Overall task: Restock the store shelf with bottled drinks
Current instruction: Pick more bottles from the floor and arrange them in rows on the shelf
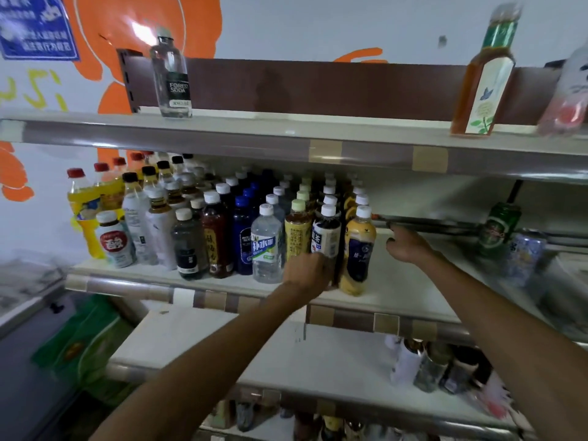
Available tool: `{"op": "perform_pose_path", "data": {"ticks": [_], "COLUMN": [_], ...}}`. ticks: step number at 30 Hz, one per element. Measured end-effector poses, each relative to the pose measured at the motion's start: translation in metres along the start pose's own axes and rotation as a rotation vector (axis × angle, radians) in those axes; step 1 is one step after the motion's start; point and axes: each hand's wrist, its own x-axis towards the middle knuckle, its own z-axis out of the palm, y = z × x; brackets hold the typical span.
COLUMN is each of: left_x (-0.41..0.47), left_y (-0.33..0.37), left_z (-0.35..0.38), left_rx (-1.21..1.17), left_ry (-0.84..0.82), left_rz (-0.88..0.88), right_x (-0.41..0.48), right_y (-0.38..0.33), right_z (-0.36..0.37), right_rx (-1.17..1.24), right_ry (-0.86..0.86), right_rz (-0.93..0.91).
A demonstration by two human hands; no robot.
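My left hand (307, 272) gripped the dark tea bottle (326, 232) low; right hand (409, 246) hung loose, empty. I judged it full, heavy, slick: mid-body hold best.

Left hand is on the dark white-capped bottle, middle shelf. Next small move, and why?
Probably seat it and let go: the left hand grips the dark bottle low, upright in the front row between the yellow bottle and the cream bottle. Its base is hidden. The right hand is open over the bare shelf.

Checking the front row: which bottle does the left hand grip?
The dark white-capped bottle with a white label, second from the row's right end; the left hand wraps its base.
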Motion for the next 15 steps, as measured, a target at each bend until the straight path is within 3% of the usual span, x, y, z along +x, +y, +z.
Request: {"op": "perform_pose_path", "data": {"ticks": [7,11,15], "left_x": [-0.019,-0.045,-0.078], "left_y": [-0.065,-0.113,-0.151], "left_z": [-0.061,-0.096,-0.128], "left_rx": [0.058,0.068,0.07], "left_ry": [-0.034,-0.06,-0.111], "left_rz": [-0.046,-0.011,-0.028], "right_x": [-0.054,-0.089,-0.134], "right_y": [-0.046,-0.1,-0.16], "right_z": [-0.023,-0.021,0.007], "right_rx": [-0.151,-0.221,-0.252], "right_ry": [0.023,0.115,0.018], "right_rz": [0.015,-0.097,-0.236]}}
